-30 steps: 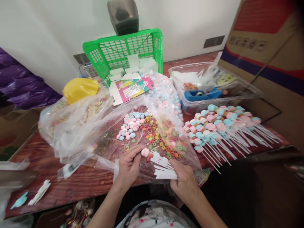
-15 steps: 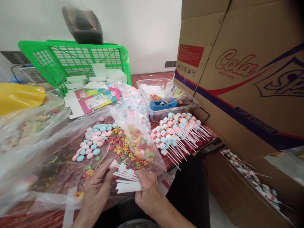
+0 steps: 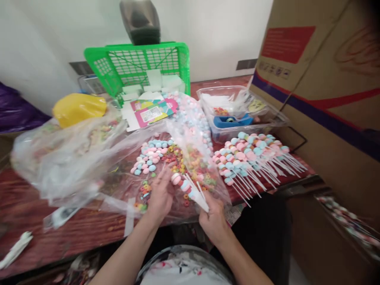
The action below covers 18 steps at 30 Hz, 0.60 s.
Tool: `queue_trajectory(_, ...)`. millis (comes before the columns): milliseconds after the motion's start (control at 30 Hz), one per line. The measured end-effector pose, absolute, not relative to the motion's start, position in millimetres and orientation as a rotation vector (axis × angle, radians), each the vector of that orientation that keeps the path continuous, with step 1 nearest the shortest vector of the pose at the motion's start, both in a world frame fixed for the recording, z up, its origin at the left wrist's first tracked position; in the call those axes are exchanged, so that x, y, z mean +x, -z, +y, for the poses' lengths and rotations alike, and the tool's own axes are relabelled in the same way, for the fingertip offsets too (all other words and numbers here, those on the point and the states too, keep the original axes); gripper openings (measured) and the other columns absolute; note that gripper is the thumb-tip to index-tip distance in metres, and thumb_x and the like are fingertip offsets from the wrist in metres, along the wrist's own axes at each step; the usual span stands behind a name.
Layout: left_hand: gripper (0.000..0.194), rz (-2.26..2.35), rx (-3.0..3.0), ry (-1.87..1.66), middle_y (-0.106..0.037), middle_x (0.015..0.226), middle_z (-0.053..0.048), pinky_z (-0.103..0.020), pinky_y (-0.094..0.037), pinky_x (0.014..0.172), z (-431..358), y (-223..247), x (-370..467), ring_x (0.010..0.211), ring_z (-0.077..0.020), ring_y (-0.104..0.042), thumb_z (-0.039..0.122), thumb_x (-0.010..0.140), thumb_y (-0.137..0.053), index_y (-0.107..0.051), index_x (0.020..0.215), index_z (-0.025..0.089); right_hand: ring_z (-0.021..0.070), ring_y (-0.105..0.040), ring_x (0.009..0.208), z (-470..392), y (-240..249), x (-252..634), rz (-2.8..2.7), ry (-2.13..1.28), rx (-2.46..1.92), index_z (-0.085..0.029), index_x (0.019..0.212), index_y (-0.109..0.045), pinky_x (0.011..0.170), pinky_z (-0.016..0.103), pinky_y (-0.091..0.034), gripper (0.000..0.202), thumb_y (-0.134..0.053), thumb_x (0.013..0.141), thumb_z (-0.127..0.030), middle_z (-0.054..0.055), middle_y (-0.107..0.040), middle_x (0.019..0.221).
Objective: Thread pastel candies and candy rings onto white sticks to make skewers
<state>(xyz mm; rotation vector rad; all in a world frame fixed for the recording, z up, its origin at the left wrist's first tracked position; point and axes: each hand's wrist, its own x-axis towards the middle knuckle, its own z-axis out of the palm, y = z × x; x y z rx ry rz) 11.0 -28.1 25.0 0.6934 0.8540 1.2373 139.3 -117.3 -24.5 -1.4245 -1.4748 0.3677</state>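
My right hand [image 3: 215,217] grips a bundle of white sticks [image 3: 200,198], which point up and to the left. One stick carries pink, white and blue candies [image 3: 184,185] in a row. My left hand [image 3: 162,194] is beside the candied end, fingers raised and partly curled; whether it pinches anything is not clear. Behind my hands, pink and blue candies [image 3: 150,156] and coloured rings [image 3: 175,158] lie on clear plastic. Finished-looking candy sticks [image 3: 252,154] lie in rows on the right of the table.
A clear tray [image 3: 219,136] holds a blue tape dispenser [image 3: 231,120]. Behind stand a green basket [image 3: 148,45] and, right, a large cardboard box [image 3: 297,51]. Plastic bags [image 3: 68,158] cover the left side of the red table [image 3: 97,229]. Another box with candy sticks is low right.
The view has swung left, showing more table there. The bundle in my right hand now points up-left, and the candied stick shows more fully. My left hand has its fingers more upright.
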Motion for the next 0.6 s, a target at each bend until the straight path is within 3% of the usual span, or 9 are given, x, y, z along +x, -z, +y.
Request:
queue_trajectory(167, 0.036, 0.834, 0.747, -1.106, -0.058, 0.053, 0.002, -0.019, -0.045, 0.044, -27.0, -20.8, 21.2, 0.044, -0.0082, -0.053, 0.047, 0.071, -0.073, -0.064, 0.070, 0.012, 0.0165, -0.062, 0.056, -117.0, 27.3, 137.4, -1.476, -0.385, -1.364, -0.018, 0.090, -0.063, 0.056, 0.025, -0.048, 0.024, -0.044, 0.078, -0.010, 0.001, -0.066, 0.066)
queue_trajectory(300, 0.042, 0.828, 0.636, -1.215, -0.048, 0.046, 0.006, -0.017, -0.037, 0.035, -42.9, -12.1, 37.5, 0.035, -0.0065, -0.043, 0.055, 0.073, -0.068, -0.052, 0.067, 0.017, 0.0153, -0.058, 0.054, -118.7, 29.9, 128.8, -1.420, -0.436, -1.354, -0.018, 0.085, -0.063, 0.056, 0.025, -0.048, 0.018, -0.045, 0.085, -0.015, 0.000, -0.062, 0.063)
queue_trajectory(400, 0.041, 0.839, 0.611, -1.255, -0.046, 0.048, 0.009, -0.015, -0.033, 0.032, -48.8, -12.0, 44.6, 0.033, -0.0056, -0.041, 0.052, 0.071, -0.071, -0.046, 0.068, 0.019, 0.0152, -0.056, 0.053, -119.4, 31.8, 122.6, -1.387, -0.485, -1.349, -0.017, 0.084, -0.063, 0.055, 0.026, -0.046, 0.018, -0.045, 0.088, -0.021, 0.000, -0.059, 0.062)
queue_trajectory(600, 0.043, 0.850, 0.472, -1.166, -0.045, 0.043, 0.008, -0.016, -0.029, 0.028, -38.4, -26.4, 41.7, 0.030, -0.0078, -0.041, 0.054, 0.072, -0.068, -0.043, 0.064, 0.019, 0.0102, -0.046, 0.044, -119.3, 29.8, 124.7, -1.292, -0.837, -1.293, -0.018, 0.061, -0.053, 0.045, 0.021, -0.038, 0.038, -0.044, 0.094, -0.035, -0.003, -0.048, 0.049)
